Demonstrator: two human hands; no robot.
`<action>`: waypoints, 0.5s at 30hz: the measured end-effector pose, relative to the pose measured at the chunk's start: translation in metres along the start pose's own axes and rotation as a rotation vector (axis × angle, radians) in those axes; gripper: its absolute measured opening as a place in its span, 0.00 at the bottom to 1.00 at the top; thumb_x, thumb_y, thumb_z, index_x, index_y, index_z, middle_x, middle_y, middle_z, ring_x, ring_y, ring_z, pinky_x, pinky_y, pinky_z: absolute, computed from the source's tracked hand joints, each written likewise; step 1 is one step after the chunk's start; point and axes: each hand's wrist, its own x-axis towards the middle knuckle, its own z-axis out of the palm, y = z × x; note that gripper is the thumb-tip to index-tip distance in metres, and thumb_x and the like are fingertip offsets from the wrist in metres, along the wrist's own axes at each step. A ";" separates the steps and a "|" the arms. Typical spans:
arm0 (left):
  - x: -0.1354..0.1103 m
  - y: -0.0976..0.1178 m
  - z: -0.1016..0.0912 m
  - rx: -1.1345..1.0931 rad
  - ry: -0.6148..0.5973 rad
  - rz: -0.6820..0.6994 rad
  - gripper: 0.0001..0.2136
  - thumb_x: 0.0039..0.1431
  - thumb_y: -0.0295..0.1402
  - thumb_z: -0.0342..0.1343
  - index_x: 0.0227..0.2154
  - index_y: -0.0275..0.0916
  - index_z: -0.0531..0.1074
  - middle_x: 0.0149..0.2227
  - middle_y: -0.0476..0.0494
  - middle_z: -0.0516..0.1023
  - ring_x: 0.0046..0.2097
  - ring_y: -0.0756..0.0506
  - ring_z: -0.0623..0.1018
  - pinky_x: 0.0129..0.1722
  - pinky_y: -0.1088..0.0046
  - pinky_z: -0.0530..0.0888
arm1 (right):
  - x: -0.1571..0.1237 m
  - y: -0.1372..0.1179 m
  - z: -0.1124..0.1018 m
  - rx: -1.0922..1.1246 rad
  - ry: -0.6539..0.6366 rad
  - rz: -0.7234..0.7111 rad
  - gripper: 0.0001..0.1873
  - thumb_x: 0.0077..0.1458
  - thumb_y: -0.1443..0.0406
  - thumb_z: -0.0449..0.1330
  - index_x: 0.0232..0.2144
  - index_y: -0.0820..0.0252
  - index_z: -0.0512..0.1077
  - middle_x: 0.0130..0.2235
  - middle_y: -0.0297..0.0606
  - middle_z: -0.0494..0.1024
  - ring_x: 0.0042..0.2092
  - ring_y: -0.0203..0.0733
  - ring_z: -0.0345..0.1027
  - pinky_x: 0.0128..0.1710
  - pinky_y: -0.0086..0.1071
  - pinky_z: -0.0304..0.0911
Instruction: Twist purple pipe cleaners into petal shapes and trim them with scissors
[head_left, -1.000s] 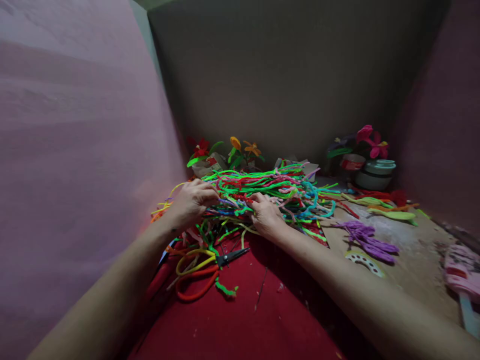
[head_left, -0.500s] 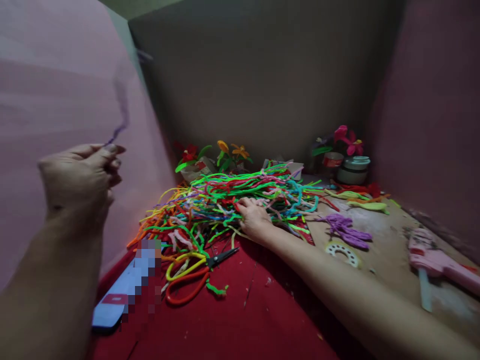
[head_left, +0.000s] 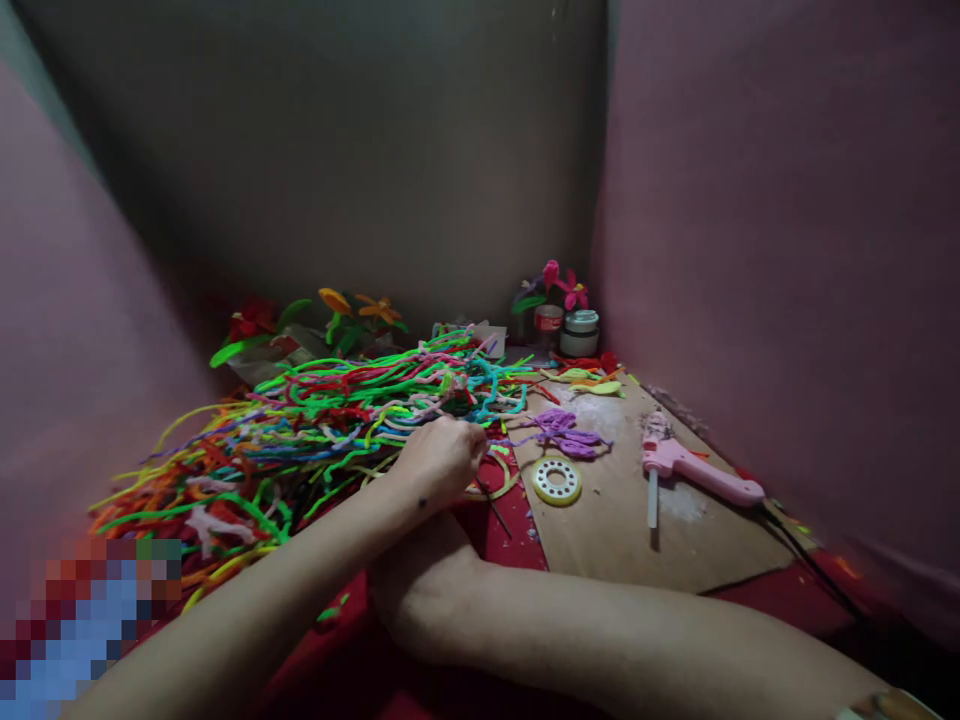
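Observation:
My left hand (head_left: 439,460) reaches across from the lower left, its fingers pinched together at the edge of a big pile of coloured pipe cleaners (head_left: 322,420). A thin purple pipe cleaner (head_left: 504,440) runs from its fingertips towards a purple bunch (head_left: 566,435) on the cardboard sheet (head_left: 622,530). My right hand (head_left: 412,595) lies low on the red cloth (head_left: 502,530), under my left forearm. Its fingers are hidden.
A pale tape ring (head_left: 556,481) and a pink glue gun (head_left: 697,475) lie on the cardboard. Small jars (head_left: 581,335) and pipe-cleaner flowers (head_left: 559,275) stand in the back corner; more flowers (head_left: 337,305) are behind the pile. Pink walls close in left and right.
My left hand came down from the raised position at the left to the pile's right edge. My right hand drew back from the pile and lies under the left arm. The view swung left.

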 end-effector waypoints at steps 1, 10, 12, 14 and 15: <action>0.001 0.001 0.002 0.041 -0.023 -0.011 0.14 0.54 0.33 0.43 0.24 0.39 0.74 0.24 0.41 0.76 0.28 0.44 0.75 0.25 0.74 0.64 | -0.004 0.001 -0.002 -0.012 -0.019 -0.007 0.19 0.51 0.66 0.53 0.47 0.63 0.65 0.47 0.46 0.70 0.48 0.51 0.62 0.46 0.42 0.62; -0.003 0.009 -0.001 0.149 -0.106 -0.042 0.16 0.55 0.34 0.41 0.25 0.38 0.74 0.26 0.38 0.76 0.30 0.41 0.76 0.25 0.71 0.65 | -0.010 0.009 -0.022 0.065 -0.164 -0.143 0.22 0.54 0.66 0.49 0.51 0.72 0.62 0.54 0.48 0.64 0.52 0.51 0.59 0.48 0.39 0.63; -0.003 0.012 -0.003 0.159 -0.115 -0.060 0.16 0.56 0.34 0.41 0.26 0.39 0.73 0.26 0.38 0.76 0.30 0.40 0.76 0.25 0.71 0.65 | -0.011 0.011 -0.018 0.072 -0.137 -0.134 0.21 0.54 0.66 0.50 0.50 0.71 0.63 0.53 0.48 0.65 0.50 0.50 0.61 0.47 0.40 0.63; -0.005 0.011 -0.006 0.130 -0.068 -0.071 0.16 0.56 0.35 0.40 0.26 0.39 0.73 0.25 0.39 0.76 0.29 0.42 0.75 0.25 0.71 0.65 | -0.013 0.013 -0.017 0.057 -0.076 -0.136 0.19 0.52 0.67 0.51 0.46 0.71 0.66 0.50 0.49 0.68 0.49 0.51 0.61 0.47 0.43 0.61; -0.006 0.008 -0.008 0.090 -0.014 -0.069 0.16 0.57 0.36 0.40 0.27 0.39 0.73 0.25 0.41 0.76 0.28 0.43 0.75 0.25 0.72 0.65 | -0.014 0.014 -0.017 0.041 -0.033 -0.136 0.18 0.51 0.67 0.52 0.44 0.71 0.67 0.49 0.50 0.69 0.48 0.51 0.61 0.47 0.44 0.61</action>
